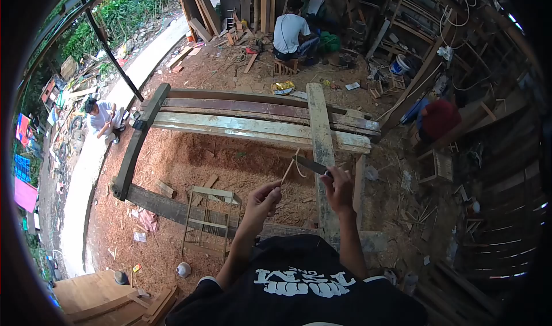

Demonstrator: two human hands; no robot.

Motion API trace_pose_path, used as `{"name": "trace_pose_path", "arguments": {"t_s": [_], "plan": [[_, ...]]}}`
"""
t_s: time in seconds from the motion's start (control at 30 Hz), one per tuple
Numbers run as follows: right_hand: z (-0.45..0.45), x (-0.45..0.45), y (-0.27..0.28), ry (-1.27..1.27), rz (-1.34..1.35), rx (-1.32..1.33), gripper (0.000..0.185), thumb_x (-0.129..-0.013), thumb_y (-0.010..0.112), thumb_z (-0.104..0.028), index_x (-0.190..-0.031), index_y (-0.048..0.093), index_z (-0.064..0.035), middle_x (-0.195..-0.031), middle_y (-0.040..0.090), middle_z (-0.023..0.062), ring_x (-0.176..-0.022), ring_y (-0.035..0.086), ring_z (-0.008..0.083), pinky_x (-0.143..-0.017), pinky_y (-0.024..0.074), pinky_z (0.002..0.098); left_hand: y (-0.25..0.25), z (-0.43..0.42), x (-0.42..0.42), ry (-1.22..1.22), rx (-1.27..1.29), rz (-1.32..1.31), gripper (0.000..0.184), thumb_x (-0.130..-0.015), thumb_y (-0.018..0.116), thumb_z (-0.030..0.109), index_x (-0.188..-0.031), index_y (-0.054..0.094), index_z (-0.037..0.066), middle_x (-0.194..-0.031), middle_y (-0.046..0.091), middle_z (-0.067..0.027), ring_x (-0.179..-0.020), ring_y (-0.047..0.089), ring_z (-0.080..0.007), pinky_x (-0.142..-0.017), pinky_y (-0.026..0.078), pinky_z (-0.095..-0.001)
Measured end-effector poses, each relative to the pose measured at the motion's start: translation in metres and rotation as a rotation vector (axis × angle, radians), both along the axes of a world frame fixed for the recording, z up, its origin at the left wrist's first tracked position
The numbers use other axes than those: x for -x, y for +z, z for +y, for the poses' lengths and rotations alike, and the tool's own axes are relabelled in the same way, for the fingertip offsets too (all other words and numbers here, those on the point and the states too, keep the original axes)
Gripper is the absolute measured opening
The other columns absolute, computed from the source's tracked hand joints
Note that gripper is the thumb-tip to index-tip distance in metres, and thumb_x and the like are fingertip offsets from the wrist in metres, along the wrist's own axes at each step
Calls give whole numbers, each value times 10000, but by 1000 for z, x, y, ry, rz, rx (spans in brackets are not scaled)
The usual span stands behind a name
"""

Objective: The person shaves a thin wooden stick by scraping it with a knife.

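Note:
My left hand (263, 202) pinches the lower end of a thin, pale wooden strip (287, 171), which slants up and to the right. A knife (311, 165) with a dark blade is in my right hand (338, 189), its fingers wrapped round the handle. The blade points left, and its tip end lies at the upper part of the strip. A thin curled shaving appears to hang there; whether it is still joined to the strip I cannot tell. Both hands are in front of my chest, over the shaving-covered ground.
A timber frame with long planks (259, 126) and a crossing board (320, 125) stands ahead. A small slatted wooden frame (210, 211) is at lower left. One person (290, 35) sits at the back, another (102, 117) crouches left, and one in red (440, 119) is right.

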State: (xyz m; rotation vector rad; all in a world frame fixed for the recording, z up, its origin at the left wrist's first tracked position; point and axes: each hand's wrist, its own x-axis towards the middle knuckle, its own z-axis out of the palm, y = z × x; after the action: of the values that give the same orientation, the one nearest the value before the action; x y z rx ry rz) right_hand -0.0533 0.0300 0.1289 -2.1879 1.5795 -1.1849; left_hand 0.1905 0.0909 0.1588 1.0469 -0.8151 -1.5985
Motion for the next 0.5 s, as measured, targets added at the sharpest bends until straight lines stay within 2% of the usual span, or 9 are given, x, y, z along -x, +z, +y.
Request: {"name": "trace_pose_path", "arguments": {"t_s": [0.17,0.2,0.3,0.4,0.5], "plan": [[19,-39,-12,184,-148,-27,451,-955,575,-475,-1000,634,-31,-818,605,124,-754,568,329,-719,425,419,1,-8,6,-67,24,-86,310,-999,591,168,-1270,621,19,-742,516,46,-584,403,0,-473,304,-184],[24,-47,-2,221,-222,-67,458,-958,580,-473,-970,639,-19,-785,574,116,-763,534,328,-740,407,430,-2,-9,8,-91,27,-106,300,-997,591,158,-1259,631,19,-733,517,45,-588,411,-2,-477,309,-188],[18,-39,14,258,-44,7,453,-949,584,-473,-969,648,-26,-772,573,112,-753,537,317,-737,404,424,-1,-9,5,-91,160,-330,292,-990,588,128,-1251,652,14,-746,544,46,-621,441,-8,-512,338,-191],[4,-21,17,128,-87,70,440,-930,590,-473,-963,637,-36,-815,603,103,-758,568,301,-725,399,412,0,-5,2,-76,323,-341,303,-985,590,118,-1261,653,11,-786,572,49,-660,458,-12,-545,353,-190],[-3,-9,38,111,98,136,433,-932,589,-467,-957,636,-37,-801,602,97,-761,575,293,-740,394,410,14,3,-1,-104,194,-314,334,-983,597,122,-1293,627,2,-803,579,55,-677,455,-14,-557,353,-181]]}}
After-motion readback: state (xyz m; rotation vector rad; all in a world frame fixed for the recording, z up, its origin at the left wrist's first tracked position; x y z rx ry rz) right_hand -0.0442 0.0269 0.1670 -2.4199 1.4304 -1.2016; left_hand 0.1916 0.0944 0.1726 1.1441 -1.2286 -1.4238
